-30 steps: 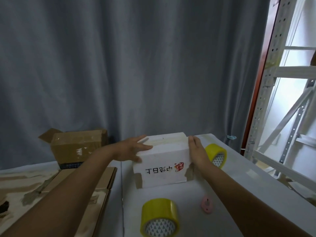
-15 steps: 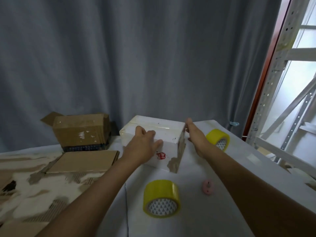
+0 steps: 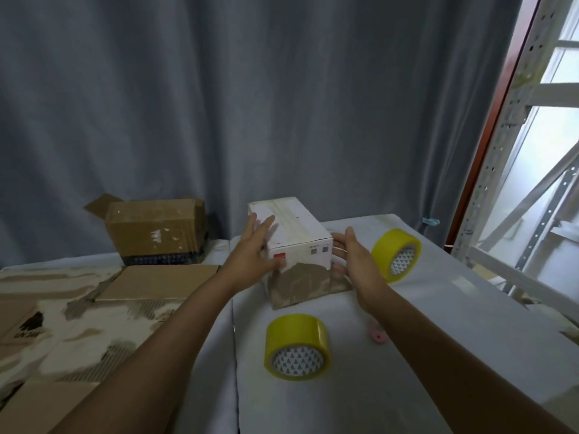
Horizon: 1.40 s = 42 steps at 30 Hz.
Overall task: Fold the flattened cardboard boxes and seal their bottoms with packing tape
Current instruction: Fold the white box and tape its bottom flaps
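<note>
Head view: left hand (image 3: 255, 258) lies flat-fingered against the white box (image 3: 293, 236), right hand (image 3: 355, 261) relaxed just beside its other flank, neither gripping; box stands mid-table (image 3: 438, 324) between two tape rolls (image 3: 296, 346); a careless push could skid it sideways.

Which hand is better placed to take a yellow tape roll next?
Right hand, probably: it is open beside the white box, with the far tape roll just to its right. The left hand rests on the box's other side.
</note>
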Each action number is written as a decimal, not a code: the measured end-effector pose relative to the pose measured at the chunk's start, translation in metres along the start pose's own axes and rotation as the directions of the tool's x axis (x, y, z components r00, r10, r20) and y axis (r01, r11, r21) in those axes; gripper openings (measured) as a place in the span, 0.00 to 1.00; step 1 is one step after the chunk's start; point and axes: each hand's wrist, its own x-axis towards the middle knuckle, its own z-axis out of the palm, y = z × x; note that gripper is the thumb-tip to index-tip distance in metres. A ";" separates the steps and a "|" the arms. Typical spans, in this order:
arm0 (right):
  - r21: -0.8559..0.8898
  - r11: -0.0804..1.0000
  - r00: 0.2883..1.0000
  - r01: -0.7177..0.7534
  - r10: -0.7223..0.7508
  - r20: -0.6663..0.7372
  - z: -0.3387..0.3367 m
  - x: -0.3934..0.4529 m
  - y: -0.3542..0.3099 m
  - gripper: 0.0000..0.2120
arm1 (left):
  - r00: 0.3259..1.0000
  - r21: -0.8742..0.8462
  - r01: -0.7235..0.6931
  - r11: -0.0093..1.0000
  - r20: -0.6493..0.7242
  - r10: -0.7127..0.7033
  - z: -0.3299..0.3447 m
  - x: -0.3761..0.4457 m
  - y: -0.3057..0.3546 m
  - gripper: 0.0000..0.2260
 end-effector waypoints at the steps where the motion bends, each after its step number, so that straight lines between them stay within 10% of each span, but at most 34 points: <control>1: -0.009 1.000 1.000 0.003 -0.003 0.029 0.003 -0.002 0.000 0.20 | 1.000 -0.010 -0.011 1.000 -0.026 0.011 -0.005 -0.001 -0.005 0.39; 8: -0.299 0.932 0.978 0.203 -0.207 0.020 0.003 -0.021 -0.004 0.10 | 0.985 -0.246 -0.024 0.969 -0.174 -0.019 -0.005 -0.031 -0.033 0.31; 12: -0.543 0.798 0.933 0.261 -0.065 0.354 0.019 -0.039 -0.016 0.13 | 0.951 -0.329 0.052 0.943 -0.272 -0.147 0.003 -0.061 -0.049 0.15; 18: -0.828 0.367 0.797 0.423 0.283 0.533 0.061 -0.055 -0.010 0.31 | 0.962 -0.234 0.228 0.945 0.201 -0.182 0.017 -0.103 -0.055 0.14; 29: -0.573 0.808 0.846 0.133 0.209 0.491 0.009 -0.059 0.010 0.11 | 0.860 -0.033 0.100 0.994 0.506 -0.070 0.046 -0.100 -0.044 0.09; 38: -0.447 0.894 0.905 0.035 0.161 0.393 -0.021 -0.060 0.013 0.06 | 0.847 -0.158 0.273 0.949 0.506 -0.160 0.049 -0.096 -0.042 0.08; 42: -0.315 0.949 0.911 0.026 0.107 0.398 -0.032 -0.066 0.009 0.06 | 0.824 -0.446 0.514 0.733 0.493 -0.278 0.057 -0.091 -0.024 0.12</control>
